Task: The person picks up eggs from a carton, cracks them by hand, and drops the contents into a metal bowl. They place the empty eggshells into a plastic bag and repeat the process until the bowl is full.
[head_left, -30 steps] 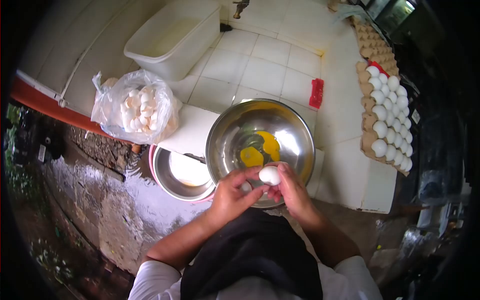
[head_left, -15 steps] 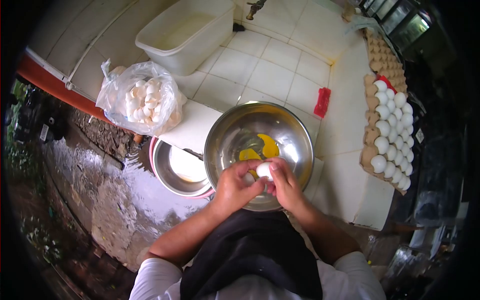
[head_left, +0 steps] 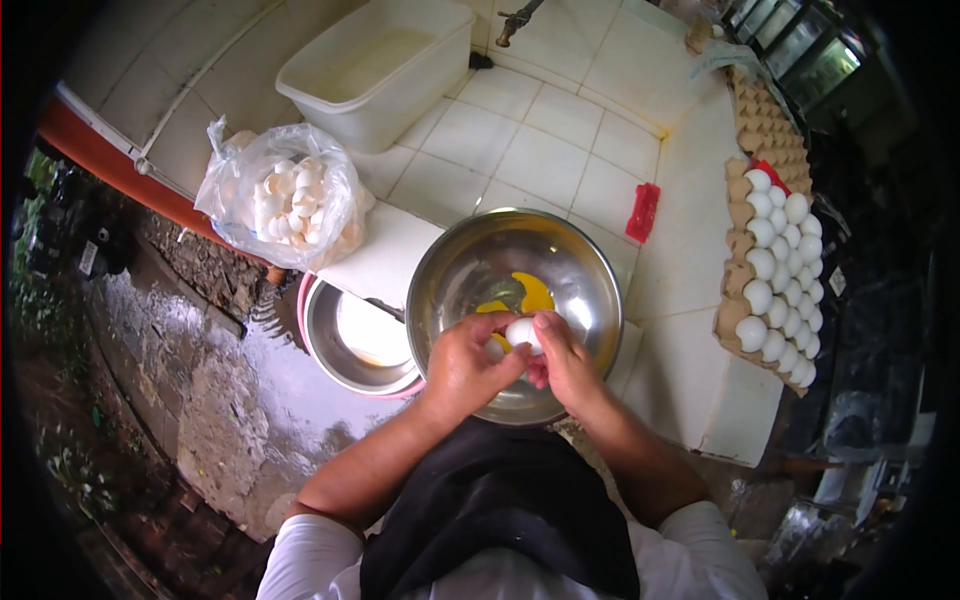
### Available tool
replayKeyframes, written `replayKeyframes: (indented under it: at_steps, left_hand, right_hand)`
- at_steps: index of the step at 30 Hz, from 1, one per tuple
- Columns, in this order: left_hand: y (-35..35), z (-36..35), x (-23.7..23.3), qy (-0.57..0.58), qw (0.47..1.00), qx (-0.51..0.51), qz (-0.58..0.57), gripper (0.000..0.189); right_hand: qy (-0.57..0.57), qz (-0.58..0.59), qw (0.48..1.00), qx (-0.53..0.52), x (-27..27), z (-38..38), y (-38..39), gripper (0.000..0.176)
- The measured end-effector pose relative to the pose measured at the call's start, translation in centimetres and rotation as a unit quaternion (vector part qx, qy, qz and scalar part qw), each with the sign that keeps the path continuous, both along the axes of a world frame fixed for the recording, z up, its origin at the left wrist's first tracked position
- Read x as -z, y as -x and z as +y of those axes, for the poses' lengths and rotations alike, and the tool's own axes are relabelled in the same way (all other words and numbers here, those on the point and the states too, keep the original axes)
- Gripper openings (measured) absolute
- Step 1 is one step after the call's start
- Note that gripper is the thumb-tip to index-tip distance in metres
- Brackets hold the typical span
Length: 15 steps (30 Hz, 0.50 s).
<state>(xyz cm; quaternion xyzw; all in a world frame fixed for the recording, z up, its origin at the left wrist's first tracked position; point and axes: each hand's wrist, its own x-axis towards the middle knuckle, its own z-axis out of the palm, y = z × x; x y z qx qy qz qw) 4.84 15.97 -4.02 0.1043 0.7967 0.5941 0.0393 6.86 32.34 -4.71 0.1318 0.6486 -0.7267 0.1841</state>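
Both of my hands grip one white egg (head_left: 521, 331) over the near side of a large steel bowl (head_left: 455, 270). My left hand (head_left: 465, 365) holds it from the left, my right hand (head_left: 562, 362) from the right, thumbs on top. Yellow yolks (head_left: 534, 293) lie in the bowl's bottom just beyond the egg. The bowl sits at the corner of a white tiled counter (head_left: 530, 155).
A smaller steel bowl (head_left: 355, 345) sits lower, left of the big one. A clear bag of eggshells (head_left: 285, 200) lies on the counter's left. A white plastic tub (head_left: 375, 65) stands behind. A cardboard tray of white eggs (head_left: 780, 260) lies right; a red object (head_left: 642, 212) beside it. Wet ground lies below left.
My hands and the egg have moved forward from the bowl's near rim to over its inside. The view has shifted slightly.
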Motion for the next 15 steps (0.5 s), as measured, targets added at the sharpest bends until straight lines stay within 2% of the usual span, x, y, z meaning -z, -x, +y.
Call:
replayKeyframes:
  at_steps: [3, 5, 8, 9, 11, 12, 13, 15]
  left_hand:
    - [0.2, -0.2, 0.2, -0.008, 1.0, -0.001, -0.011, 0.033]
    - [0.4, -0.4, -0.2, -0.069, 0.993, 0.013, -0.098, 0.034]
    - [1.3, -1.0, 0.5, -0.078, 0.994, 0.013, -0.08, 0.033]
    - [1.7, -1.4, 0.2, -0.078, 0.994, 0.013, -0.081, 0.033]
    - [2.7, -2.1, -1.1, 0.049, 0.996, 0.074, 0.026, 0.035]
    - [3.1, -2.4, -1.8, 0.048, 0.996, 0.075, 0.025, 0.035]
    - [3.4, -2.6, -2.6, 0.087, 0.992, 0.066, 0.066, 0.036]
    - [3.6, -3.5, -2.8, 0.124, 0.985, 0.058, 0.107, 0.038]
  right_hand:
    - [0.001, -0.005, 1.0, -0.008, -0.2, 0.0, 0.3, 0.04]
    - [-0.002, -0.012, 1.0, -0.015, -0.5, 0.1, 0.6, 0.04]
    - [-0.044, -0.013, 0.998, -0.046, -1.0, 0.6, 1.5, 0.04]
    - [-0.071, 0.031, 0.995, -0.055, -1.0, 0.7, 1.8, 0.04]
    - [-0.098, 0.076, 0.99, -0.062, -1.4, 1.0, 2.2, 0.04]
    - [-0.257, 0.185, 0.946, -0.068, -2.2, 1.2, 2.3, 0.04]
    - [-0.405, 0.288, 0.865, -0.072, -3.1, 1.3, 2.3, 0.041]
    - [-0.424, 0.272, 0.863, -0.05, -4.9, 1.7, 2.3, 0.043]
